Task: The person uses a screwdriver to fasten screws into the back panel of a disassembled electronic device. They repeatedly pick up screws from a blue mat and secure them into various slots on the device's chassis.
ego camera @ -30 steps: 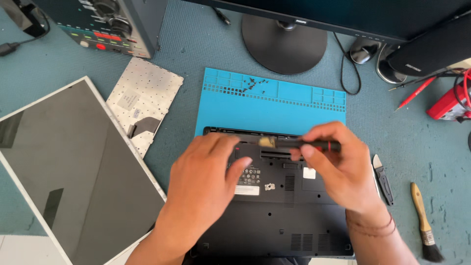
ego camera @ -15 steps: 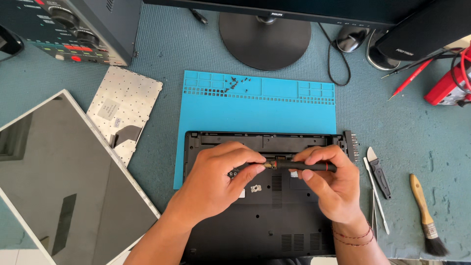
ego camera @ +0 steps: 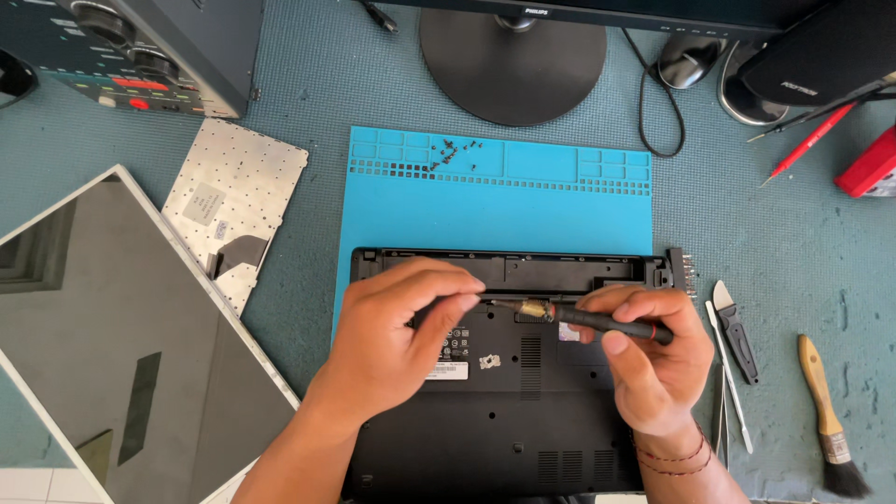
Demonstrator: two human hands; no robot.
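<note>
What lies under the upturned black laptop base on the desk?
The black laptop base rests partly on a blue silicone work mat, its left edge overhanging the grey-green desk cover. What lies directly beneath it is hidden.

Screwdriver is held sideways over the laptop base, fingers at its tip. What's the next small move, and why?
Probably tip the screwdriver upright onto the laptop base: the right hand holds it nearly level, and the left hand pinches its tip, as if seating a bit or screw.

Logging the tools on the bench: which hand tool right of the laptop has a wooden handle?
The paintbrush, farthest right, with black bristles pointing toward the person. The pry tool and tweezers are black and metal.
</note>
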